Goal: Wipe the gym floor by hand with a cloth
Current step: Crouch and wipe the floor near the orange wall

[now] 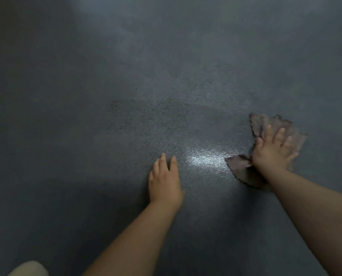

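With our right hand [273,148] pressing spread fingers flat on the crumpled grey-brown cloth [243,170] at the right of the dark speckled gym floor [146,76] — left hand [164,182] flat, open, bracing — we should keep even pressure and overlap strokes across the wet sheen [202,158].

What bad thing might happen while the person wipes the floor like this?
The floor shines wet between the hands, so the flat left hand propping the body may slip. The cloth is bunched and only partly under the right hand, so it might fold up and miss spots.
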`<state>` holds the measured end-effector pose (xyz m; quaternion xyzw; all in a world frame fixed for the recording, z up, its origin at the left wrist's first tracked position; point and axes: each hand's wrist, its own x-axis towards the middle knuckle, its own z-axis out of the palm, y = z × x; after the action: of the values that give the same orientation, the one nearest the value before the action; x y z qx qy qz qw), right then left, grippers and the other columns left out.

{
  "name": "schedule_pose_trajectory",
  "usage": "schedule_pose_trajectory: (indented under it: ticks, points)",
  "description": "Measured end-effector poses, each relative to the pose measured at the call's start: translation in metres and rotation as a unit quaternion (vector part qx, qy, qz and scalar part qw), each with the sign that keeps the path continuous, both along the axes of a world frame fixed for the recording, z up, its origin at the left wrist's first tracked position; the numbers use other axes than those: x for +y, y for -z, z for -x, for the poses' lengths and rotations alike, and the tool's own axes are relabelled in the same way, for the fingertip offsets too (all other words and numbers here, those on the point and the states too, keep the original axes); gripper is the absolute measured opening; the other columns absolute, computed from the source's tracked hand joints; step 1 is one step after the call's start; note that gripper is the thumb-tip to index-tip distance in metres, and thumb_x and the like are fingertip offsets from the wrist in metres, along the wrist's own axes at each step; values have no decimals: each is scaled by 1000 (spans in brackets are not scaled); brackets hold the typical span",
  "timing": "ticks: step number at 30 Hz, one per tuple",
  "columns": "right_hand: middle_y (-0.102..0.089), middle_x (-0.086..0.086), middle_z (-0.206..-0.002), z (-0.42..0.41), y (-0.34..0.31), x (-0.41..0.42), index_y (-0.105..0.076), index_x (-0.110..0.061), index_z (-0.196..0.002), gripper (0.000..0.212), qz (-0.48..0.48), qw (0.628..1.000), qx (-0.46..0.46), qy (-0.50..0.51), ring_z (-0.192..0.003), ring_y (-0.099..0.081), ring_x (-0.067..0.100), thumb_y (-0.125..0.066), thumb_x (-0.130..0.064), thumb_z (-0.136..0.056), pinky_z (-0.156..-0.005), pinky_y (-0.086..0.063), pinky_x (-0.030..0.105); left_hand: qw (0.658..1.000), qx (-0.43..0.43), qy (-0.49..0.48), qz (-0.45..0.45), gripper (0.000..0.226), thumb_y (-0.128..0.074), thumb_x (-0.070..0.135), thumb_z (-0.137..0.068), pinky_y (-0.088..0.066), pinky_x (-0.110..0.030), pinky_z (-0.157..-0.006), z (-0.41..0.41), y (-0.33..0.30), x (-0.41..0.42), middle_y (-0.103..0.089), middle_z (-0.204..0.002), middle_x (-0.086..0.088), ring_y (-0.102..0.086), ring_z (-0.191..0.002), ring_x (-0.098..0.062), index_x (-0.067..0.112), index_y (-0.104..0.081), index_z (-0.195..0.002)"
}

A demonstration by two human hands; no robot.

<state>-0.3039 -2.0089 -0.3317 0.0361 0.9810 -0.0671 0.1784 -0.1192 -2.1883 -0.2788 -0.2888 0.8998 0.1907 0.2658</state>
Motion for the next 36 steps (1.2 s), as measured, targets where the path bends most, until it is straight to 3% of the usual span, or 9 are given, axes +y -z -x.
schedule_pose_trajectory:
  ticks: [5,9,12,16,18,22,28,31,36]
  points:
    - [8,4,-160,-53,3,-67,-1,-29,-152,56,11,972,-21,-232,-146,7,29,-25,-36,-101,-114,3,53,999,2,-41,8,93,-64,24,-88,-9,-33,-117,6,0,13,3,-159,-7,-1,-146,-25,14,4,-151]
    - [-47,5,-144,-113,6,-82,-51,-30,-135,51,61,913,0,-403,-132,-44,31,-32,-41,-89,-107,-29,55,997,12,-68,29,93,-62,15,-83,-8,-30,-117,8,-1,12,-1,-158,-9,-4,-145,-26,10,2,-150]
    - [-53,2,-138,-96,10,-58,-57,-28,-130,50,76,904,15,-420,-128,-50,25,-34,-40,-87,-109,-23,45,999,7,-47,25,96,-62,16,-82,-11,-33,-116,15,-1,21,1,-158,-10,-3,-145,-27,13,4,-151]
    - [-48,8,-142,-49,11,-24,-53,-18,-135,57,50,930,36,-363,-132,-45,26,-31,-39,-87,-113,-24,42,997,-33,73,18,118,-75,47,-73,-9,-36,-117,31,1,40,13,-157,-10,4,-146,-27,25,11,-150]
    - [-31,7,-153,-26,10,-2,-37,-18,-145,63,39,947,28,-319,-142,-28,25,-20,-43,-89,-115,-11,41,991,-48,126,24,121,-74,54,-71,-6,-38,-117,37,1,46,19,-156,-11,9,-146,-28,27,14,-149]
    - [-3,3,-160,10,8,55,-11,-22,-152,55,-2,984,51,-171,-147,1,20,-22,-36,-100,-117,3,39,984,-59,164,31,119,-73,51,-74,-3,-40,-118,36,-2,49,23,-155,-13,12,-145,-30,27,16,-149]
    - [2,3,-160,2,5,143,-8,-25,-153,54,-24,991,43,124,-147,4,23,-23,-35,-102,-118,1,46,980,-76,179,42,112,-70,48,-79,-5,-40,-118,21,-5,44,21,-155,-14,9,-145,-30,26,14,-150]
    - [6,4,-160,-13,4,147,-5,-25,-153,55,-19,992,18,124,-147,6,26,-22,-36,-102,-118,3,49,981,-78,177,33,106,-70,43,-81,-5,-39,-118,11,-5,47,16,-157,-11,7,-146,-28,25,8,-151]
    - [12,7,-159,-53,4,87,1,-22,-152,58,-19,1000,-5,2,-146,11,29,-24,-37,-101,-115,6,51,976,-92,194,38,99,-65,37,-87,-5,-37,-118,-9,-7,63,15,-157,-9,5,-146,-27,22,8,-151]
